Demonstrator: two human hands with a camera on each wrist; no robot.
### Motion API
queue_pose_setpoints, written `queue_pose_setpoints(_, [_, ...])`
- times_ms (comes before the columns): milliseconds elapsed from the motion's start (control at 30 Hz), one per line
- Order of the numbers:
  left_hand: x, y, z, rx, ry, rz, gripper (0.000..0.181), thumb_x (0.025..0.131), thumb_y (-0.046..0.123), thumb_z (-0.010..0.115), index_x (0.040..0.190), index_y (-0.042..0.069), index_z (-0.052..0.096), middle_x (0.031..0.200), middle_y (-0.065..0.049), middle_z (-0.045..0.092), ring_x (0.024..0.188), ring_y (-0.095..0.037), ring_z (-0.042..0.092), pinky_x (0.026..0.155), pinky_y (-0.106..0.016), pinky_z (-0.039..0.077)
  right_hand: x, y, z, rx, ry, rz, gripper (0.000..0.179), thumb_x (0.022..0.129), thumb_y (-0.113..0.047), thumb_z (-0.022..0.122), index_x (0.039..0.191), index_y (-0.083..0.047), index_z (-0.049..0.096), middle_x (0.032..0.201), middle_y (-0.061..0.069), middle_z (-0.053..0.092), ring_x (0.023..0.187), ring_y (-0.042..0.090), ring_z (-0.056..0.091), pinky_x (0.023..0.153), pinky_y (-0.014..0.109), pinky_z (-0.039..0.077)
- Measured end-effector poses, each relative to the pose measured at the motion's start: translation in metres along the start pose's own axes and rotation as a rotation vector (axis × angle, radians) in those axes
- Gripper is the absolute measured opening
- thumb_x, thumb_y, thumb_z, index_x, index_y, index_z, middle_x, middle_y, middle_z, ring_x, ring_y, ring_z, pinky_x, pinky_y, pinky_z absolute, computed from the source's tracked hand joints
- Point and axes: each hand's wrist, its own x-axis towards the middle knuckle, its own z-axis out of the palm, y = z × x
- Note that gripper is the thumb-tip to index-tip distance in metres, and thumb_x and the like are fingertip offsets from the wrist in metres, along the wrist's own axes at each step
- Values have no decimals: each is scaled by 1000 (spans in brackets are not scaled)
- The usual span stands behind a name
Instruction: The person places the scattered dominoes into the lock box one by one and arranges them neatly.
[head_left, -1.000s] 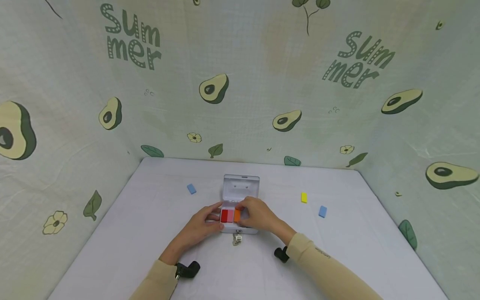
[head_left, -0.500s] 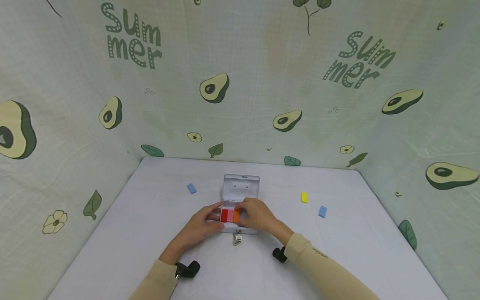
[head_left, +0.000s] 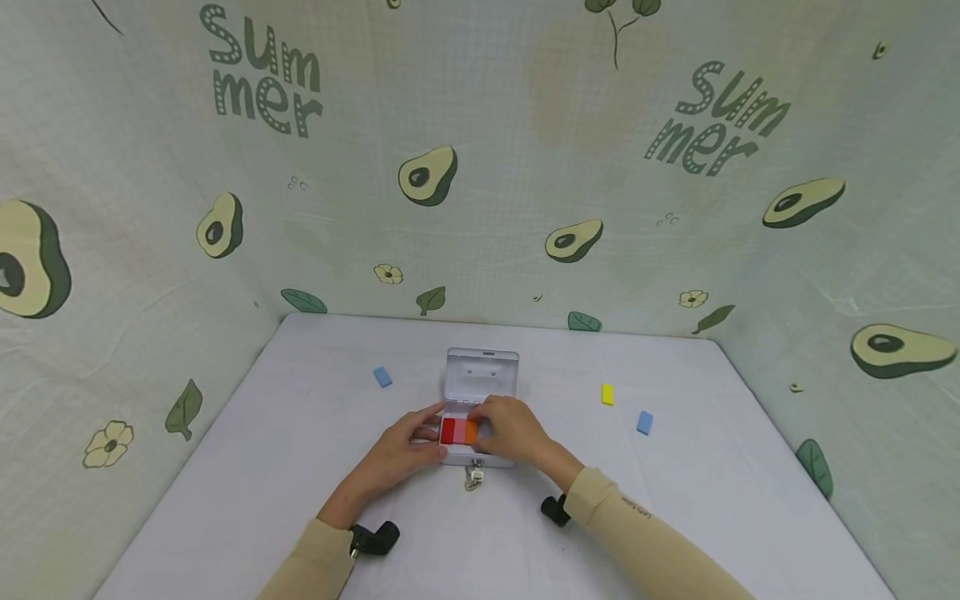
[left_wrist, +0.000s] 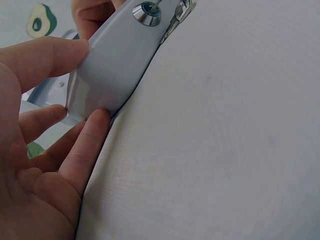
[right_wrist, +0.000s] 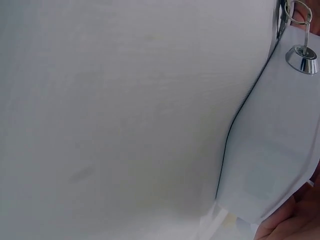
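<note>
A white metal cash box [head_left: 467,458] lies with its lid [head_left: 482,372] raised, a key and ring [head_left: 474,477] hanging from the front lock. Inside, a red block [head_left: 447,431], a pink block [head_left: 459,431] and an orange block [head_left: 471,432] stand side by side. My left hand [head_left: 405,443] holds the box's left end, the thumb at the front rim and fingertips against the side wall [left_wrist: 97,95]. Reaching in from the right, my right hand [head_left: 513,429] pinches the orange block against the pink one. That hand hides the right part of the box interior.
One blue block [head_left: 382,377] lies left of the box on the white table [head_left: 300,467]. To the right are a yellow block [head_left: 607,394] and another blue block [head_left: 645,422]. An avocado-print cloth [head_left: 495,183] rises behind the table and at both sides.
My right hand has slid slightly left with the orange block, closing the gap to the pink block. The left hand and the box have stayed in place.
</note>
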Motion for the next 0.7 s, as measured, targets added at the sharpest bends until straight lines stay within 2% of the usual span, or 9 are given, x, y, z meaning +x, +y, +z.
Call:
queue_pose_setpoints(367, [-1,1,0,-7,-2,-2,74,96,33,79,162,26,46,150,-8,55,129,-26,61,107,-43,56,0,-2,0,9,14,-4,29,87,-17,88,113,-6,81,101,6,77,86,17,62,81,34,55])
queue_pose_setpoints(700, [-1,2,1,4,9,-6,74,96,34,80,162,27,47,149,-7,56,128,-26,61,107,-44,56,0,0,1,5,6,7,32,87,-19,89,116,-8,80,105,5,77,91,18,64,86,38,57])
